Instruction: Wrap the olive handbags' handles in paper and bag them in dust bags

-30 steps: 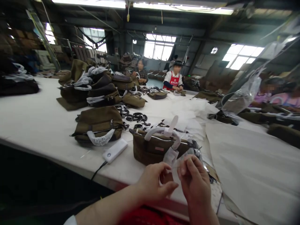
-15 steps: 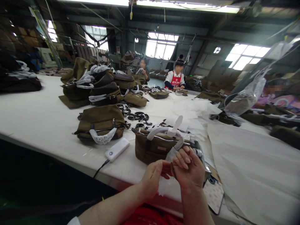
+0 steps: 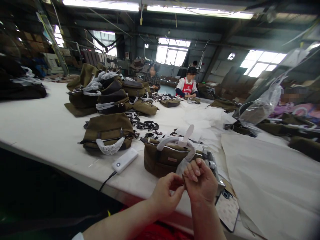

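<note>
Olive bag stood upright near the front edge of the white counter, just beyond both hands; small pinkish label on its front, handle wrapped in white and arched over the zip. Right hand was raised before the bag's right end, its fingers curled in toward the palm. Left hand lay close against it, thumb and forefinger curved toward the right hand's heel. Could not tell whether the fingers of either hand were clamped on anything; a thin brown edge between the hands was too small to identify. Patterned phone lay right of the right wrist, beside a large pale sheet. Left of the bag: white device with a black cable, then a second olive bag lying down. Black straps lay coiled behind, with a bag pile farther left. Across the counter, a person in a red apron bent over work.
</note>
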The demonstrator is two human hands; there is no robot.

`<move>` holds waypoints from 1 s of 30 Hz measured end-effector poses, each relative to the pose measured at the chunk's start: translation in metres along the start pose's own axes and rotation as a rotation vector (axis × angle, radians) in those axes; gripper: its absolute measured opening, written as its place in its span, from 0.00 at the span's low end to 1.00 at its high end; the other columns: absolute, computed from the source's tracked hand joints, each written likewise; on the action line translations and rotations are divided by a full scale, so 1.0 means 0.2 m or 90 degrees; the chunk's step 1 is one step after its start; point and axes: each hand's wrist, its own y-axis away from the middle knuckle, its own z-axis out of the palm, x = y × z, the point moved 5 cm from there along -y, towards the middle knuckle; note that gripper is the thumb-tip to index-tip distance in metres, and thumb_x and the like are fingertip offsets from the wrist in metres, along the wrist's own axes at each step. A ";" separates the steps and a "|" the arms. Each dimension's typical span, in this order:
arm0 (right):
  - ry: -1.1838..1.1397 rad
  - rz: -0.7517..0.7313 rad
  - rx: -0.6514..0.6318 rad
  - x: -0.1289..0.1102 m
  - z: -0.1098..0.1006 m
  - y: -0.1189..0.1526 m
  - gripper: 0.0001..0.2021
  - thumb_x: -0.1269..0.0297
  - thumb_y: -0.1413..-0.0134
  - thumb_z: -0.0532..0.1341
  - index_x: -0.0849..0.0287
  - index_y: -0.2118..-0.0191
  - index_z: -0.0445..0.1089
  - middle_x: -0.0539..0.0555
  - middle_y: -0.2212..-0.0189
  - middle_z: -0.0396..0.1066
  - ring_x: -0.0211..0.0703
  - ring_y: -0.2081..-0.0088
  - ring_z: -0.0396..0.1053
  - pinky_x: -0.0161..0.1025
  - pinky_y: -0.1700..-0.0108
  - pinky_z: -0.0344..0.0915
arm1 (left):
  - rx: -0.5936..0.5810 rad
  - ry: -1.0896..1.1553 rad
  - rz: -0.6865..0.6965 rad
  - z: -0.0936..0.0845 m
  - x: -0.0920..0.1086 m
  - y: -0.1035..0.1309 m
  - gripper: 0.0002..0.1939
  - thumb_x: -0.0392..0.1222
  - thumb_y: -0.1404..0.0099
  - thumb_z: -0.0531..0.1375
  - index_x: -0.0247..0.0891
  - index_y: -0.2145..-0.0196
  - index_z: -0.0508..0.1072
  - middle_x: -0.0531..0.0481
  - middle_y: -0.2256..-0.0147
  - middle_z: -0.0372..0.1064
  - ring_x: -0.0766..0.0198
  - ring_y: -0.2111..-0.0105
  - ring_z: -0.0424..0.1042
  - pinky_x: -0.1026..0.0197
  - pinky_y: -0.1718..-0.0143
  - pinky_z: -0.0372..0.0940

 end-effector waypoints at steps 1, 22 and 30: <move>0.004 -0.002 0.000 0.00 0.00 0.00 0.08 0.65 0.49 0.64 0.57 0.72 0.63 0.42 0.83 0.51 0.28 0.84 0.47 0.27 0.82 0.53 | 0.007 -0.024 0.002 0.00 0.00 0.00 0.05 0.38 0.37 0.58 0.35 0.63 0.72 0.45 0.66 0.75 0.61 0.65 0.75 0.62 0.62 0.69; 0.476 0.028 -0.058 0.30 -0.08 -0.14 0.18 0.48 0.56 0.70 0.60 0.73 0.71 0.50 0.79 0.69 0.29 0.83 0.57 0.29 0.81 0.53 | 0.220 0.056 -0.143 -0.61 -0.17 -0.05 0.09 0.44 0.42 0.58 0.39 0.68 0.62 0.55 0.78 0.70 0.67 0.80 0.71 0.66 0.77 0.64; 0.765 -0.015 -0.049 0.30 -0.06 -0.31 0.18 0.45 0.53 0.64 0.56 0.68 0.73 0.49 0.82 0.69 0.38 0.85 0.63 0.35 0.82 0.56 | 0.192 0.049 -0.140 -0.61 -0.14 -0.08 0.08 0.44 0.42 0.59 0.39 0.69 0.63 0.51 0.75 0.73 0.63 0.75 0.74 0.61 0.71 0.68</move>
